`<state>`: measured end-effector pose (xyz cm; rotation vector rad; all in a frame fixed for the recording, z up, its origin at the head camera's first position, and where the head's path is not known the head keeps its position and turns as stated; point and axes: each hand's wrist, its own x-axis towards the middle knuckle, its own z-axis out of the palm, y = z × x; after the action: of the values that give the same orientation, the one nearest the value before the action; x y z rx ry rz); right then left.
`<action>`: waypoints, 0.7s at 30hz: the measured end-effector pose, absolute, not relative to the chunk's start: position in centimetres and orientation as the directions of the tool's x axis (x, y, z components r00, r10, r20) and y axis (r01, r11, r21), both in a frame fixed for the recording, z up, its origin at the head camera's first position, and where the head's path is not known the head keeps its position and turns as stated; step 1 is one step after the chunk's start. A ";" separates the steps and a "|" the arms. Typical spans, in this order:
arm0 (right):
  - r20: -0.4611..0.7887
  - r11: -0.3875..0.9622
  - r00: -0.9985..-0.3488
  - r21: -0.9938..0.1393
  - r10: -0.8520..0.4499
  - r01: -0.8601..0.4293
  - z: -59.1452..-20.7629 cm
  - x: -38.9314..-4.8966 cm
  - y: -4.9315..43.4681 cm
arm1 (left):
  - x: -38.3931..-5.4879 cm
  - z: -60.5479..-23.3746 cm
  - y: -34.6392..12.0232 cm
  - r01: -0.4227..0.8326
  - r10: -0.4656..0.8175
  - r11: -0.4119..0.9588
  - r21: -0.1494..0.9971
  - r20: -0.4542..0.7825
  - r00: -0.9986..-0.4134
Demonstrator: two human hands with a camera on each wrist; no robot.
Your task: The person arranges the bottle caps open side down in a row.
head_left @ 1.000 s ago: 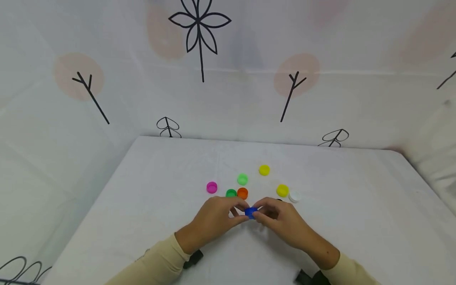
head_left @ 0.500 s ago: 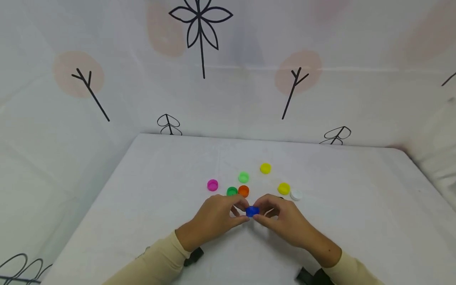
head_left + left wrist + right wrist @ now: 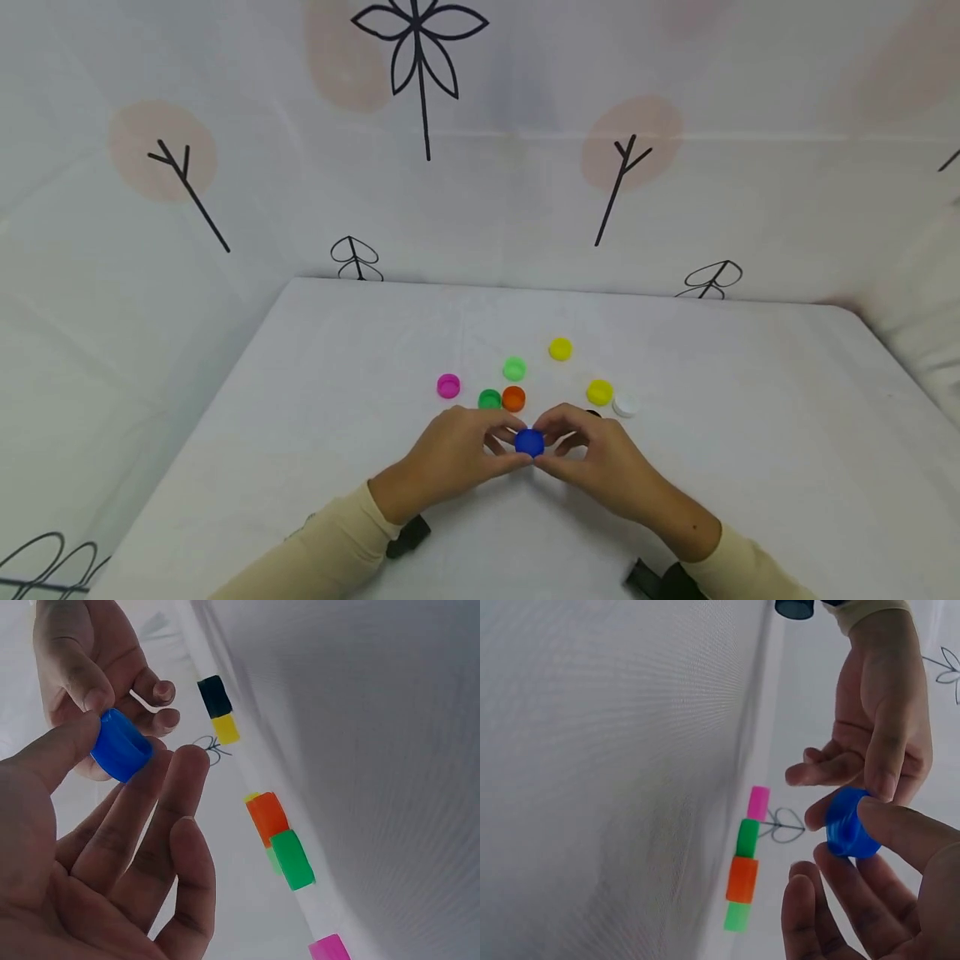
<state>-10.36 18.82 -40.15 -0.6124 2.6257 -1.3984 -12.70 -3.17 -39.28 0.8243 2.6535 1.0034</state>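
Observation:
Between both hands is a blue bottle cap (image 3: 529,443), held above the white table. My left hand (image 3: 453,447) pinches it from the left side with thumb and index finger. From the right, my right hand (image 3: 598,450) pinches it the same way. The cap's round face is turned up toward the head camera. In the left wrist view the blue cap (image 3: 120,746) shows its hollow side, facing away from the left thumb. The other fingers of both hands stay off the cap, bent loosely beneath it.
Beyond the hands lie more caps: magenta (image 3: 448,386), dark green (image 3: 490,400), orange (image 3: 513,398), light green (image 3: 514,369), two yellow ones, the nearer (image 3: 600,392), and a white one (image 3: 625,405). A black cap (image 3: 593,413) is partly hidden behind the right hand.
The blue cap has been turned between the fingers, from nearly edge-on to showing its round face to the head camera. Both hands keep their pinch; the head view has tilted slightly down.

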 end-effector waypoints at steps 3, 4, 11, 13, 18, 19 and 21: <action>0.085 0.507 -0.914 -0.810 -0.397 -0.296 -40.1 -10.3 18.8 | -12.6 -39.3 -3.2 0.427 0.560 0.622 0.656 0.008 -0.829; 0.082 0.508 -0.914 -0.810 -0.398 -0.294 -40.1 -10.3 18.8 | -12.6 -39.3 -3.2 0.425 0.560 0.625 0.654 0.004 -0.829; 0.082 0.516 -0.911 -0.802 -0.403 -0.300 -40.3 -10.3 18.7 | -12.7 -38.9 -3.4 0.442 0.579 0.639 0.629 -0.016 -0.815; 0.066 0.532 -0.914 -0.795 -0.399 -0.290 -40.3 -10.3 18.6 | -12.7 -38.8 -3.5 0.442 0.589 0.633 0.636 -0.024 -0.808; 0.028 0.562 -0.920 -0.784 -0.390 -0.262 -39.8 -10.4 17.9 | -12.9 -38.4 -4.1 0.436 0.596 0.629 0.643 -0.040 -0.802; 0.027 0.561 -0.919 -0.785 -0.393 -0.263 -39.7 -10.5 17.7 | -13.0 -38.4 -4.3 0.434 0.595 0.632 0.643 -0.042 -0.803; 0.025 0.558 -0.915 -0.786 -0.402 -0.266 -39.5 -10.6 17.3 | -13.1 -38.4 -4.6 0.430 0.590 0.638 0.638 -0.046 -0.806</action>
<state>-10.62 17.32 -39.48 -0.5681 2.6308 -1.2877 -13.11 -4.62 -38.37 0.8282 2.6099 0.9204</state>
